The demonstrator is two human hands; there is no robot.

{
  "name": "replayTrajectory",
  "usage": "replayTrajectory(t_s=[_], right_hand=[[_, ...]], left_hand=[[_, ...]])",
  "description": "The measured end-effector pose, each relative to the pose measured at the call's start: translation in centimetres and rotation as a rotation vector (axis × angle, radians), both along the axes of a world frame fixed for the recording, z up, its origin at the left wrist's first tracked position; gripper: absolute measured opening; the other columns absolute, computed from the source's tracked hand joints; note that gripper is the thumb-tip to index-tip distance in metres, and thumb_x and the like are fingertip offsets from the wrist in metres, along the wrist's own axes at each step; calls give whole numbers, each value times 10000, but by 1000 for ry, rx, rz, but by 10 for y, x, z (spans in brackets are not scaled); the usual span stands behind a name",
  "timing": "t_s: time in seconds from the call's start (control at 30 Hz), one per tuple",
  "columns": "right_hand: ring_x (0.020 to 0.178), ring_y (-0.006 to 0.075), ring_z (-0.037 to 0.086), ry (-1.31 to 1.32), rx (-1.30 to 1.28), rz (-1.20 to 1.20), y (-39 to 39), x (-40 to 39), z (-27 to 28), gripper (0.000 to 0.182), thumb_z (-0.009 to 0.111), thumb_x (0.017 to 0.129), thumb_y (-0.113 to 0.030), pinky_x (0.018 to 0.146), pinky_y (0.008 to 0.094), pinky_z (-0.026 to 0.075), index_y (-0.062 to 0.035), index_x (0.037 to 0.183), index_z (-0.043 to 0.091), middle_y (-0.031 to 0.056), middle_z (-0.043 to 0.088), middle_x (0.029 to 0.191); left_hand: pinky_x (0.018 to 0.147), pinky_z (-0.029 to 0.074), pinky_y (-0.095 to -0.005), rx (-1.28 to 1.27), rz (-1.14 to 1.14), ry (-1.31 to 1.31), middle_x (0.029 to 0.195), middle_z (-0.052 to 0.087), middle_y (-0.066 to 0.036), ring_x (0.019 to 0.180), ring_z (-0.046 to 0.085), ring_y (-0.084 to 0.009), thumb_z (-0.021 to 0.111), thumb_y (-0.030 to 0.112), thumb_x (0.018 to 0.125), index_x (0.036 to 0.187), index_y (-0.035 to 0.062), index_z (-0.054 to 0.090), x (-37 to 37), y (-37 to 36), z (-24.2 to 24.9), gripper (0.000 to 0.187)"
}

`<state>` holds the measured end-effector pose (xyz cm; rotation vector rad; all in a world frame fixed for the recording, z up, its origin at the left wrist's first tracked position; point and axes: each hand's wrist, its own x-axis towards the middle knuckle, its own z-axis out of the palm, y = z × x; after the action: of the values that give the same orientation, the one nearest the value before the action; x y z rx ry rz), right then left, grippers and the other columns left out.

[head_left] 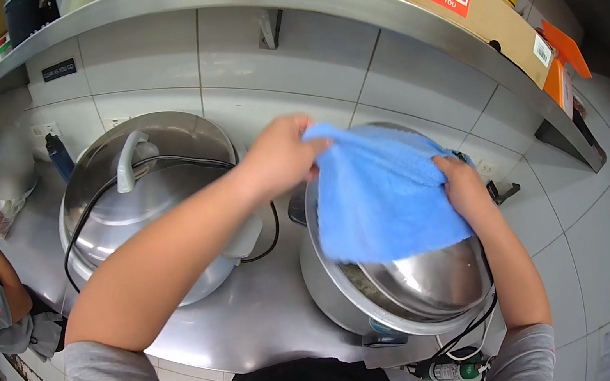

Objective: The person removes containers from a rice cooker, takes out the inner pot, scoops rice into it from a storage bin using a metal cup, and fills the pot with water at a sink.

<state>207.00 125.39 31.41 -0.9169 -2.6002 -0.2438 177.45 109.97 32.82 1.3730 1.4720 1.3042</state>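
Grips the cloth [390, 205] with both hands, just off the view's centre toward 3 o'clock, above the pot [326, 282] at 4 o'clock. With the left hand [277, 159], pinches the top corner at the cloth's 10 o'clock, fingertips closed on bunched fabric. With the right hand [468, 186], holds the edge at the cloth's 3 o'clock, thumb on top; cannot tell the exact curl of the fingers beneath.

Already lifted and opened out, with the lower edge hanging free; not folded, not laid down. At the pot, only partly closed by the lid [444, 276], set off-centre with a gap toward 8 o'clock and pale, grainy contents showing. Behind the cloth, cannot tell how the far rim lies.

By material: soft, matte, blue fabric, creased into a ridge between the grips and slightly blurred; smooth, mirror-bright, domed steel at the lid; duller, round-walled metal at the pot. At 9 o'clock, shows a wide steel cooker [205, 288] under a domed cover [116, 219] with a curved pale handle [126, 166], crossed by a thin black cord [91, 210]. Beneath both vessels, brushed, reflective counter [261, 315].
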Motion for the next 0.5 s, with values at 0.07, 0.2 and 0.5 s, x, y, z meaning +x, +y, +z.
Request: replayTrajectory(t_s=[0.07, 0.2, 0.5], right_hand=[[941, 368, 585, -77, 2, -26, 1, -4, -15, 319, 516, 724, 21, 786, 441, 473, -82, 1020, 575, 173, 608, 959], [939, 328, 600, -147, -16, -54, -6, -16, -20, 254, 498, 785, -29, 831, 517, 443, -112, 1009, 582, 132, 621, 943], [958, 343, 591, -198, 47, -85, -1, -7, -36, 266, 443, 855, -88, 849, 549, 433, -124, 1092, 558, 135, 612, 989]], left_hand=[[661, 501, -259, 74, 3, -48, 895, 621, -67, 739, 595, -112, 542, 160, 934, 969, 25, 543, 2, 8, 19, 139], [790, 465, -261, 432, -27, 147, 950, 602, -44, 864, 581, -124, 500, 120, 949, 1006, 43, 508, 8, 36, 17, 96], [1014, 365, -397, 178, 185, 732, 1313, 474, -232, 1234, 442, -364, 559, 328, 914, 1304, 65, 407, -70, -35, -7, 494]])
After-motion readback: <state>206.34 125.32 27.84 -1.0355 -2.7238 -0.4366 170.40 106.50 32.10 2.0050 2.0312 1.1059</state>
